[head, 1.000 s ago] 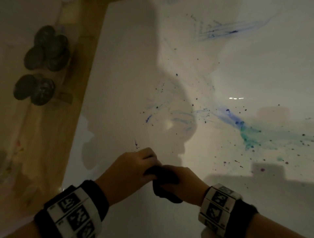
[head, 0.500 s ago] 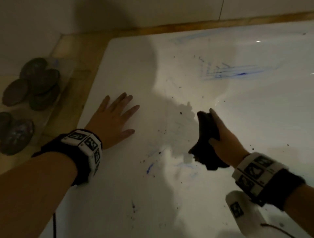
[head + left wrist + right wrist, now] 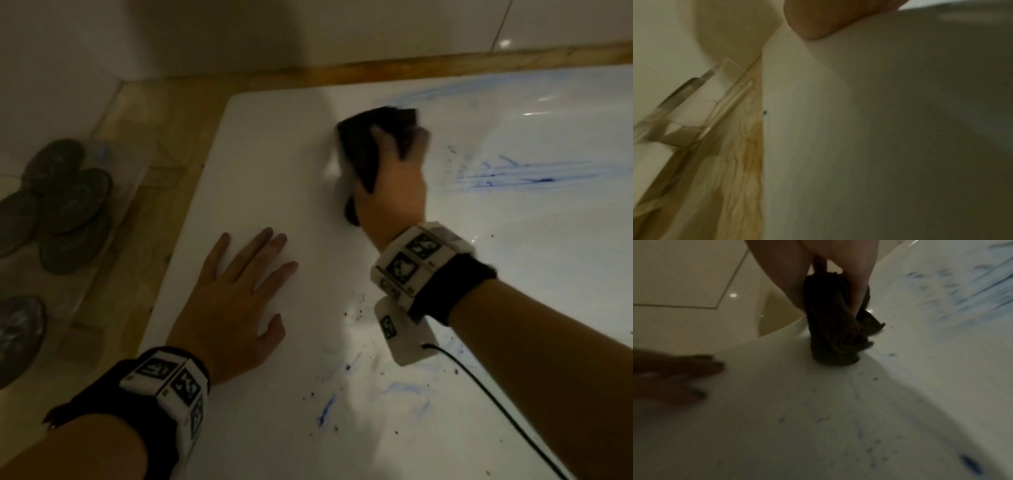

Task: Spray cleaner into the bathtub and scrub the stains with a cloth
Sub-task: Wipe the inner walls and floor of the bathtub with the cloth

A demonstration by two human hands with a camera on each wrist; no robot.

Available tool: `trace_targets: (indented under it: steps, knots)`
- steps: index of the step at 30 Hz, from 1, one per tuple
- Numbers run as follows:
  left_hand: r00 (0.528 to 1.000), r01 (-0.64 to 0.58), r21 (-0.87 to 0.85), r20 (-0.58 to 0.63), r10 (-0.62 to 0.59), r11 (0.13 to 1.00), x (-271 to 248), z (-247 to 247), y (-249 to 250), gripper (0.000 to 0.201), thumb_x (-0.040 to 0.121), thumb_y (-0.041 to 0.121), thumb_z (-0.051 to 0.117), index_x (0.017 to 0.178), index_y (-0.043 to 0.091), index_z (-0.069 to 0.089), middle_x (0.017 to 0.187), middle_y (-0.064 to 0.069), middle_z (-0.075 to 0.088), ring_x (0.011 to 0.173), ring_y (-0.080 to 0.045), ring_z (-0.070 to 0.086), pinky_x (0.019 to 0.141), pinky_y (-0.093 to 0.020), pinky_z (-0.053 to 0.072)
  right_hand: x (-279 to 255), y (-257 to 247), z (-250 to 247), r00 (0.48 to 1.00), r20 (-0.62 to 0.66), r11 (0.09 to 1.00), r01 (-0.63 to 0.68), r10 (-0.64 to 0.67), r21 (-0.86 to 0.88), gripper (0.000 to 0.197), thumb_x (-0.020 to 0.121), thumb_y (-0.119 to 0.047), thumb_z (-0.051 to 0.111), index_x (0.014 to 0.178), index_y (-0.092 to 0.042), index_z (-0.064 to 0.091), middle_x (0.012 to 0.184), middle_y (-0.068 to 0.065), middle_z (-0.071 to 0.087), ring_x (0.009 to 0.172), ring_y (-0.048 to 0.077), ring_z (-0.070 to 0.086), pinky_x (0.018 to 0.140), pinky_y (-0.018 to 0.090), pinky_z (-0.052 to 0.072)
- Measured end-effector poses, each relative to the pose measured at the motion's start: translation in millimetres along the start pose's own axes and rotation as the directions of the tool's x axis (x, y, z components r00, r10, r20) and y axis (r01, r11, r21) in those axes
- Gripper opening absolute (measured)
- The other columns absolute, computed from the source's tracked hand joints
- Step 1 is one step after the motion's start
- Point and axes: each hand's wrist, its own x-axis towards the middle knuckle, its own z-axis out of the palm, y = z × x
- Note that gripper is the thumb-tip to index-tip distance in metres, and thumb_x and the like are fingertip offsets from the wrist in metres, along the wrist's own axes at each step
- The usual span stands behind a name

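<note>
The white bathtub fills most of the head view, streaked with blue stains at the right and small blue marks lower down. My right hand grips a dark folded cloth and presses it against the tub near the far rim. In the right wrist view the cloth is bunched under my fingers and touches the tub. My left hand lies flat on the tub rim with fingers spread. No spray bottle is in view.
A tan stone ledge borders the tub on the left and along the back. Dark round stones sit on a clear shelf at the far left. A white tiled wall rises behind. A black cable trails from my right wrist.
My right hand has carried the cloth up and forward toward the far rim and now presses it on the tub. My left hand let go of the cloth and now lies flat on the rim.
</note>
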Motion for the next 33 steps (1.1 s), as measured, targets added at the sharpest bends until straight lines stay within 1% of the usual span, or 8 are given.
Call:
trace_targets:
  steps: [6,10,14,16,22,26,29,33]
  knots:
    - [1.0,0.005,-0.04,0.005,-0.004,0.999,0,0,-2,0.062,0.073,0.034,0.041,0.131,0.015,0.054,0.15,-0.008,0.032,0.14,-0.022,0.023,0.111,-0.054,0.015,-30,-8,27,0.903,0.247,0.925,0.376,-0.353,-0.051,0.044,0.062,0.006,0.066,0.105,-0.005,0.065,0.125,0.024,0.053,0.091,0.046,0.055,0.075,0.045,0.05]
    - [1.0,-0.01,-0.05,-0.009,0.009,0.999,1,-1,-2,0.06,0.072,0.03,0.041,0.129,0.014,0.056,0.148,-0.005,0.037,0.139,-0.021,0.026,0.111,-0.055,0.016,-48,28,-1,0.794,0.472,0.898,0.44,-0.382,-0.013,0.031,0.073,0.002,0.063,0.102,-0.012,0.066,0.126,0.011,0.052,0.099,0.031,0.054,0.085,0.036,0.048]
    - [0.999,-0.008,-0.068,-0.039,0.006,0.998,0,-1,-2,0.059,0.072,0.028,0.04,0.126,0.014,0.058,0.147,-0.005,0.038,0.139,-0.021,0.026,0.112,-0.054,0.015,-31,49,-28,0.988,0.044,0.989,0.142,-0.145,0.05,0.032,0.076,0.004,0.061,0.105,-0.008,0.067,0.121,0.015,0.051,0.1,0.027,0.054,0.084,0.016,0.034]
    - [0.999,-0.007,-0.077,-0.043,0.004,0.997,1,-1,-2,0.059,0.072,0.028,0.039,0.126,0.013,0.058,0.146,-0.005,0.039,0.138,-0.02,0.027,0.112,-0.053,0.015,-14,54,-25,0.995,-0.078,0.996,-0.049,0.055,0.072,0.04,0.08,0.002,0.055,0.118,-0.008,0.058,0.132,0.015,0.04,0.108,0.03,0.051,0.085,0.009,0.029]
    - [1.0,-0.009,-0.07,-0.029,0.007,0.997,1,-1,-1,0.058,0.073,0.028,0.039,0.126,0.013,0.057,0.146,-0.006,0.039,0.139,-0.02,0.025,0.113,-0.053,0.013,-47,47,20,0.99,0.136,0.999,-0.045,0.046,-0.014,0.058,0.071,0.002,0.061,0.126,-0.011,0.05,0.138,0.014,0.037,0.105,0.038,0.053,0.092,0.04,0.046]
    - [1.0,-0.007,-0.059,-0.008,0.006,0.998,2,-3,-1,0.059,0.073,0.028,0.038,0.126,0.013,0.057,0.146,-0.006,0.039,0.138,-0.021,0.025,0.113,-0.053,0.013,-109,75,12,0.888,0.411,0.971,0.238,-0.205,-0.031,0.052,0.067,0.0,0.071,0.117,-0.007,0.058,0.127,0.017,0.049,0.1,0.038,0.057,0.083,0.042,0.052]
    - [1.0,-0.001,-0.055,-0.01,0.0,0.999,2,-4,0,0.059,0.073,0.029,0.037,0.126,0.013,0.057,0.146,-0.006,0.039,0.138,-0.021,0.025,0.113,-0.052,0.013,-122,99,-17,0.729,0.681,0.994,0.106,-0.07,-0.011,0.037,0.079,-0.001,0.061,0.115,-0.01,0.059,0.12,0.015,0.053,0.096,0.029,0.058,0.077,0.029,0.044]
    - [1.0,-0.008,-0.05,-0.025,0.007,0.999,3,-3,-1,0.059,0.073,0.028,0.038,0.126,0.012,0.057,0.146,-0.007,0.04,0.138,-0.021,0.025,0.113,-0.052,0.012,-77,109,-35,0.966,0.135,0.937,-0.248,0.221,0.247,0.019,0.085,-0.019,0.052,0.091,-0.022,0.071,0.087,0.017,0.066,0.065,0.023,0.063,0.066,0.028,0.053]
